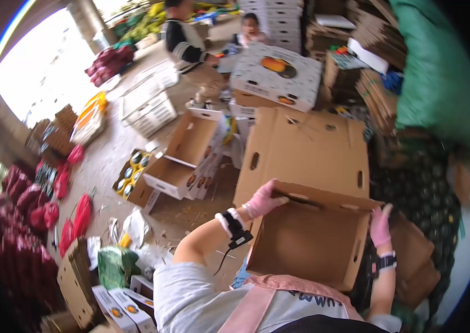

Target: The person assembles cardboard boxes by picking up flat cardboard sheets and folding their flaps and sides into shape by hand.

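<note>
A brown cardboard box (307, 238), its top uncovered and bare inside, is tilted in front of my body. My left hand (265, 201), in a pink glove, is closed on its upper left corner. My right hand (380, 225), gloved the same way, is closed on the upper right corner, fingertips curled over the edge. Just beyond the box lies a large flat piece of cardboard (301, 147) with handle slots, close to my left hand.
Printed fruit cartons (276, 72) stand ahead, with white box trays (193, 144) to the left. A carton of round fruit (134, 172) sits on the floor. Dark round produce (421, 188) fills the right side. Two people (188, 44) are at the back.
</note>
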{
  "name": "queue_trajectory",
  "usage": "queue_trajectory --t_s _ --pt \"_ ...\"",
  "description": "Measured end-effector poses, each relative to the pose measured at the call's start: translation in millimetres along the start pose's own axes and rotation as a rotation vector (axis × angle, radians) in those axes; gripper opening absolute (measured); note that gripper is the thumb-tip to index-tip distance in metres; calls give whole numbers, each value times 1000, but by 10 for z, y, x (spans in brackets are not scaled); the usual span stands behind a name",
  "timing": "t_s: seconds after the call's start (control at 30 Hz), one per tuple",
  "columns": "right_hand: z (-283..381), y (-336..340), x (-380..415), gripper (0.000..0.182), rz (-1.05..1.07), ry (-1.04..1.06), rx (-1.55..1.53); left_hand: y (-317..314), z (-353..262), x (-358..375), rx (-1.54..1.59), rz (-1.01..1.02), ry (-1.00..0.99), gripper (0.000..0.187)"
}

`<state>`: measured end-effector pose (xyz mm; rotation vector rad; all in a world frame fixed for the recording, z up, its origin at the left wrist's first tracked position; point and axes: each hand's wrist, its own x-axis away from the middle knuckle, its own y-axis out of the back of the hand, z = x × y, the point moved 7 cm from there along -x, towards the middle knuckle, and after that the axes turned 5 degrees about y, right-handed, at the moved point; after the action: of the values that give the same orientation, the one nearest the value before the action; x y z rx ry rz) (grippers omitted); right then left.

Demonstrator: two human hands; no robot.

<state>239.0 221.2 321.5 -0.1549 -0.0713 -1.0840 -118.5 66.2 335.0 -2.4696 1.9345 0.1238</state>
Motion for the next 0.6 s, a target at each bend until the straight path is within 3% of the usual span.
queue_trajectory --t_s 0.03,0.07,0.1,0.13,0.17,0.2,0.23,0.27,0.3,0.33,0.37,0.4,0.43,0.47,0.6 --pt "-45 3 54 81 54 -68 -43 -36 52 89 245 61 49 37" --pt "-90 10 113 83 107 -139 -82 -13 94 148 483 119 111 48" --pt "-44 -125 166 83 69 -139 -300 31 119 154 715 180 188 66" --pt "-106 -85 181 81 80 -213 -227 31 143 104 937 246 285 85" --pt "-165 -38 197 79 96 -286 -156 79 198 93 845 284 205 83" --pt "134 -159 307 62 151 -218 34 78 141 19 671 293 280 70" --pt "431 -184 294 35 199 357 655 24 -58 -46 29 441 92 49" --pt "455 -229 300 28 330 189 574 -28 -257 -90 -581 494 -186 30" --pt "186 -158 224 35 333 -210 9 -105 -406 -112 -338 606 93 34" --pt "234 -209 209 43 471 -8 324 6 26 -182 116 755 343 58" --pt "287 -338 225 58 587 -14 490 51 99 -225 -325 787 490 80" --pt "415 -408 237 75 565 46 857 -143 -73 -273 -511 839 354 80" --pt "448 -470 217 86 471 -83 1168 -325 -219 -243 -683 872 221 80" --pt "497 -641 204 88 518 44 1336 -443 -250 -259 -894 859 264 83" --pt "392 -1024 157 87 580 126 1563 -830 -246 -320 -1321 943 102 92"
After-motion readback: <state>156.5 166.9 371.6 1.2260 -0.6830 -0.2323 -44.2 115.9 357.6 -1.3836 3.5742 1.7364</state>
